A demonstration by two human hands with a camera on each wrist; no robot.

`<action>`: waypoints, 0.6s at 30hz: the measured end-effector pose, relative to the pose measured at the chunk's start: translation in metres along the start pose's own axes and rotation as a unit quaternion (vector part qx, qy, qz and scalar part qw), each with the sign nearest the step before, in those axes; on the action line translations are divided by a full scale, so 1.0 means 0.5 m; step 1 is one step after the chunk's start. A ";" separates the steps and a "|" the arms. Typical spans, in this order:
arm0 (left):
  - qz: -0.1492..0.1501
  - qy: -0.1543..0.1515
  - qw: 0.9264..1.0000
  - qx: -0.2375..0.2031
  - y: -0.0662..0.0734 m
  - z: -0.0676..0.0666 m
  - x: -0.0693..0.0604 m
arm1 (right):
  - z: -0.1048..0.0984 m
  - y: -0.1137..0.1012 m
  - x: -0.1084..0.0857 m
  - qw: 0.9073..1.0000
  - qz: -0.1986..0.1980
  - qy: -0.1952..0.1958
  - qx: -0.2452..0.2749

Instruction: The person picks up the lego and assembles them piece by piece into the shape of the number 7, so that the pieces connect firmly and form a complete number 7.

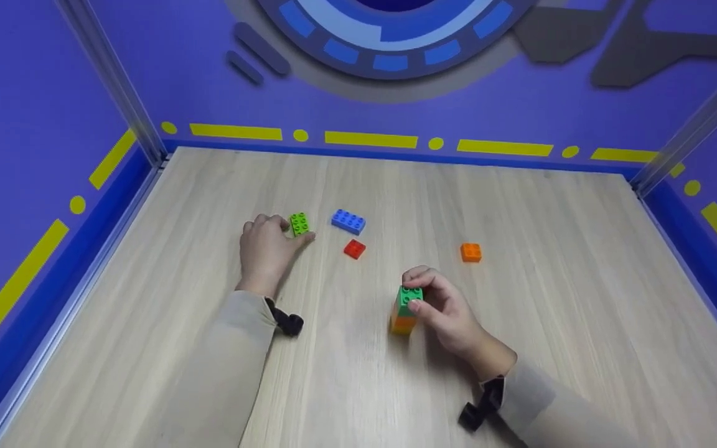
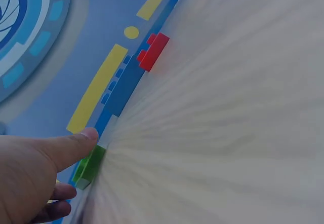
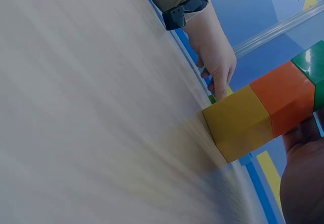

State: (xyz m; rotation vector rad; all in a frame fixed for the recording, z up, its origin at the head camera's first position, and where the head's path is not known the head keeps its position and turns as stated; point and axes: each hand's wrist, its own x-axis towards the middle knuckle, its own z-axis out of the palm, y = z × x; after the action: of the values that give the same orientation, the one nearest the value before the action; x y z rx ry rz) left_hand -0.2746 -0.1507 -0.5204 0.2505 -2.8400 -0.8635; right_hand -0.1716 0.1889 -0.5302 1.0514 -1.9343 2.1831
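Bricks (image 3: 282, 97) look glossy plastic, the tabletop (image 1: 557, 286) smooth wood, sleeves (image 1: 209, 373) matt cloth.

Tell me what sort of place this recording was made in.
Probably a purpose-built recording booth, though I can't be sure: a printed purple-blue back panel and metal corner post border a wood-grain tabletop with studded toy bricks on it.

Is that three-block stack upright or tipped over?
Upright: the stack has its green block on top, studs up, orange block beneath and yellow block lowest.
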 end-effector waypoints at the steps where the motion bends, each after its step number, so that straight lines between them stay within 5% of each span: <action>1: 0.001 0.002 1.000 0.002 -0.002 0.001 0.000 | 0.000 0.000 0.000 1.000 0.000 -0.001 0.000; 18: -0.007 0.008 0.999 -0.046 -0.007 -0.001 0.000 | -0.002 -0.001 0.000 1.000 0.006 -0.005 0.005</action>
State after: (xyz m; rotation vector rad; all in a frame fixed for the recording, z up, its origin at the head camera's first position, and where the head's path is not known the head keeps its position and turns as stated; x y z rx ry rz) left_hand -0.2743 -0.1537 -0.5219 0.2639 -2.7793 -0.9866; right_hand -0.1717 0.1899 -0.5299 1.0584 -1.9404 2.1994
